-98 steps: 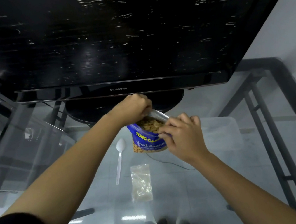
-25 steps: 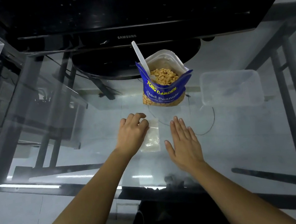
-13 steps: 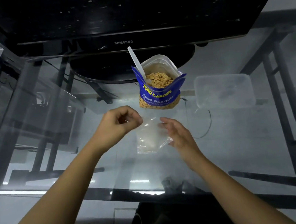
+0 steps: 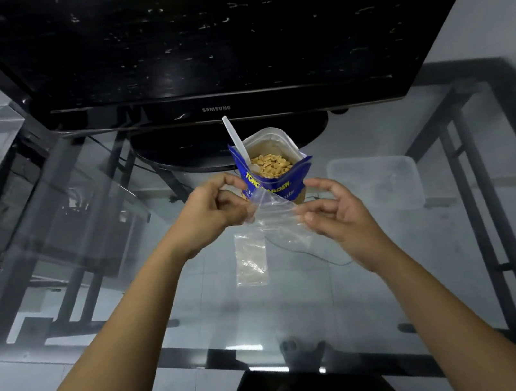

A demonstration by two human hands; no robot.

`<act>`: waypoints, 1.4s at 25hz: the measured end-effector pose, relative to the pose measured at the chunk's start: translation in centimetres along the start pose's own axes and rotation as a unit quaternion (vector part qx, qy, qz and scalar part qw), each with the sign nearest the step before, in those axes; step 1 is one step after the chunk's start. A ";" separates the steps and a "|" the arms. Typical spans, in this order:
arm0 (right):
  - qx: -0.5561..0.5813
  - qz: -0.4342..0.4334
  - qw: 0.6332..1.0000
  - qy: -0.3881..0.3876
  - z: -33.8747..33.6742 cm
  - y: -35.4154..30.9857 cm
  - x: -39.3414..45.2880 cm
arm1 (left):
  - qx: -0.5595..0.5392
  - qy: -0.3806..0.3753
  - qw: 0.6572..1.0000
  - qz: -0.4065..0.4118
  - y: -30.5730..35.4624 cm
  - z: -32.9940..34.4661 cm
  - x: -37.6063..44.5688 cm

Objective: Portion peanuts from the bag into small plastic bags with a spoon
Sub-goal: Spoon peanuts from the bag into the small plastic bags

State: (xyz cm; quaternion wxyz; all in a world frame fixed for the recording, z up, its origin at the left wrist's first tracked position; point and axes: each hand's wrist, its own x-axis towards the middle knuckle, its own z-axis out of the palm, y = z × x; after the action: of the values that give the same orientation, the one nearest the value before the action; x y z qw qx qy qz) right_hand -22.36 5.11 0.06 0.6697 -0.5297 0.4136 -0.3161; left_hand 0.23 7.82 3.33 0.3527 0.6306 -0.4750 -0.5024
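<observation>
Head view. A clear small plastic bag (image 4: 275, 216) is held above the glass table (image 4: 395, 258), between the 2 hands and just in front of the blue peanut bag (image 4: 275, 172). The left hand (image 4: 210, 214) pinches its upper left edge with curled fingers; the right hand (image 4: 337, 213) holds its right edge between thumb and fingertips, though the exact contact is hard to read through the film. The film looks very light, limp and slippery, so it is best taken at the mouth edges, 1 layer per hand, and rubbed apart. The peanut bag stands open and upright, peanuts (image 4: 270, 164) visible, with a white plastic spoon (image 4: 236, 139) propped inside. More flat small bags (image 4: 250, 262) lie on the glass below the hands. The pouch is probably top-light and easily tipped.
</observation>
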 end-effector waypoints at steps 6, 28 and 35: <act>-0.079 -0.012 0.997 0.012 0.0 -0.8 0.3 | 0.099 0.023 0.994 0.027 1.6 -0.2 0.1; -0.350 -0.251 0.893 0.132 2.4 -1.8 4.9 | 0.031 0.039 0.998 0.028 3.4 0.7 3.6; -0.248 -0.155 0.937 0.189 1.0 -0.8 6.7 | 0.079 0.252 0.964 -0.020 1.6 -1.1 8.5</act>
State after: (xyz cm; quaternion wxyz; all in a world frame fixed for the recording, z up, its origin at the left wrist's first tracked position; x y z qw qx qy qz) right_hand -18.44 -0.41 -0.48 0.3690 -0.6670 0.5105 -0.3979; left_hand 1.33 -0.79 2.55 0.3994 0.7721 -0.3963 -0.2954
